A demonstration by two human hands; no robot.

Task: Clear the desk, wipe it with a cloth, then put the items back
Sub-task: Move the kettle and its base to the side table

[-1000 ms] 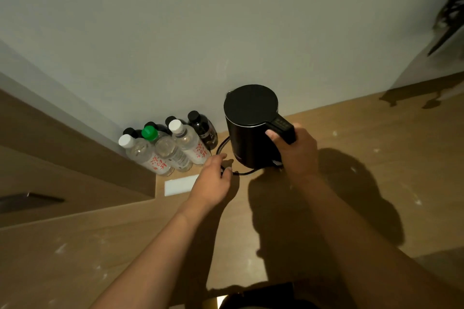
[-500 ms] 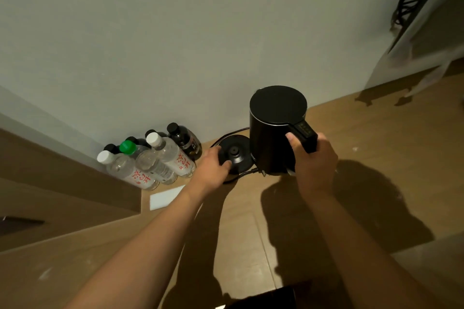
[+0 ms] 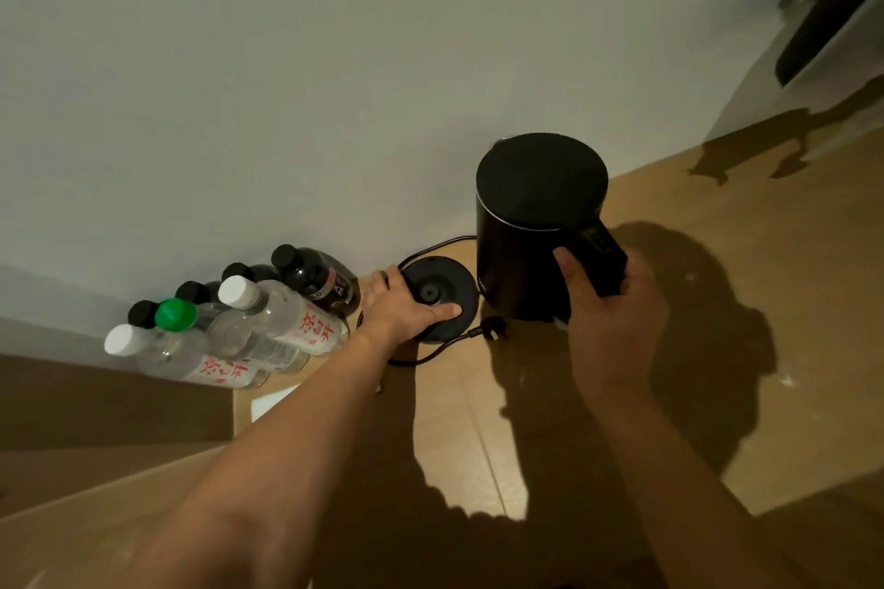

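Farthest left of the round black kettle base [image 3: 437, 297] stands a cluster of clear plastic water bottles [image 3: 248, 340] with white and green caps, and dark-capped bottles behind them, all against the pale wall [image 3: 335, 62]. A small white card [image 3: 272, 402] lies on the wooden counter [image 3: 765, 301] in front of them. The left hand [image 3: 406, 306] grips the base, fingers [image 3: 382, 277] curled over its far rim and thumb pressed on its top. The base's black power cord [image 3: 430, 352] loops around it, the plug lying loose just right of the base. Right of the base, the right hand [image 3: 607, 316] is wrapped tightly round the handle of the tall black electric kettle [image 3: 535, 225], which is off the base and just beside it; whether its bottom touches the counter cannot be told.

This looks like either the clearing or the putting-back step, and which one cannot be told. The next move calls for keeping the kettle upright and watching that the trailing cord does not snag the bottles.
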